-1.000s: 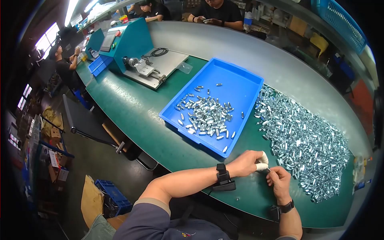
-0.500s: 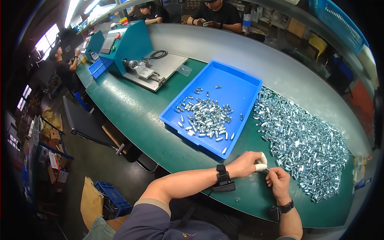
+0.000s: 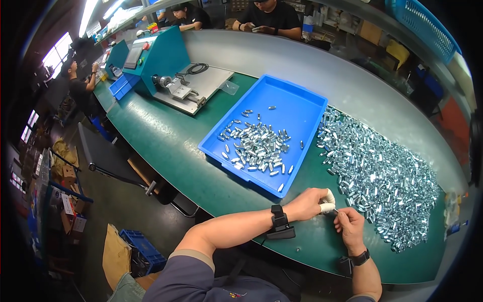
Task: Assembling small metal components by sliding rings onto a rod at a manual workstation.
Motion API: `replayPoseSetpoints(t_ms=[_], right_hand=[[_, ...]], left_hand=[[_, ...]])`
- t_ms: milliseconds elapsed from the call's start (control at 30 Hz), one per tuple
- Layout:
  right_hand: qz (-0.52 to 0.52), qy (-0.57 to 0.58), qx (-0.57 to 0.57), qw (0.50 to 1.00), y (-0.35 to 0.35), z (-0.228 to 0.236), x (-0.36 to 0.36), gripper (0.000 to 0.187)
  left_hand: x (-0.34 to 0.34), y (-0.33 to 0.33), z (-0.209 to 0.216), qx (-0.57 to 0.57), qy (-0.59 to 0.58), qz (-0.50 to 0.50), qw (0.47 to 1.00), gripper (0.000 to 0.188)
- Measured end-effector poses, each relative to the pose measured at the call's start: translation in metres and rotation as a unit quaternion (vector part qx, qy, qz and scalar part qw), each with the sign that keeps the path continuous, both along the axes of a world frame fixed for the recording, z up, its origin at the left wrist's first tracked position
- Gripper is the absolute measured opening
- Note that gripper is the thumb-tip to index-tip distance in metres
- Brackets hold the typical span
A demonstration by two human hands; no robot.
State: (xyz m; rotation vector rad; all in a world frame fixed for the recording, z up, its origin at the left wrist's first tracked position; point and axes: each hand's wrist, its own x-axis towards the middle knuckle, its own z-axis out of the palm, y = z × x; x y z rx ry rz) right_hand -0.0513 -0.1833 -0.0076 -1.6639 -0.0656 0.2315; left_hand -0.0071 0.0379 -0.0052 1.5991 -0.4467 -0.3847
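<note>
Near right over a green desk (image 3: 314, 239), the left hand (image 3: 305, 204) and right hand (image 3: 350, 224) are pinching a small metal part (image 3: 335, 210) between narrowed fingers; similar pieces (image 3: 260, 146) are lying in a blue tray (image 3: 294, 103) at left and a pile (image 3: 385, 181) at right. Likely light, stiff and slippery, it is calling for a firm side grip.

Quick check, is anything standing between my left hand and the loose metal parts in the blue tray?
Only the raised wall of the blue tray stands between your left hand and the loose metal parts. Outside it, bare green tabletop shows, with no other visible obstacle.
</note>
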Motion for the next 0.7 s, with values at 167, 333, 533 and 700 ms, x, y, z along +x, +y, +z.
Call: replayPoseSetpoints(t_ms=[167, 333, 533, 700], right_hand=[[0.000, -0.001, 0.000, 1.000, 0.0005, 0.0011, -0.0011, 0.017], [-0.004, -0.002, -0.004, 1.000, 0.0012, 0.0021, -0.0011, 0.017], [-0.007, -0.002, -0.002, 1.000, 0.0005, 0.0001, -0.0008, 0.018], [-0.004, -0.004, -0.004, 1.000, -0.0002, -0.0009, -0.0011, 0.019]], left_hand=[[-0.0013, -0.0027, -0.0052, -0.027, -0.011, 0.021, 0.999, 0.016], [-0.0001, -0.0031, -0.0071, -0.025, -0.012, 0.017, 0.999, 0.016], [-0.0011, -0.0031, -0.0066, -0.033, -0.008, 0.014, 0.999, 0.017], [-0.0015, -0.0039, -0.0081, -0.036, -0.012, 0.015, 0.999, 0.017]])
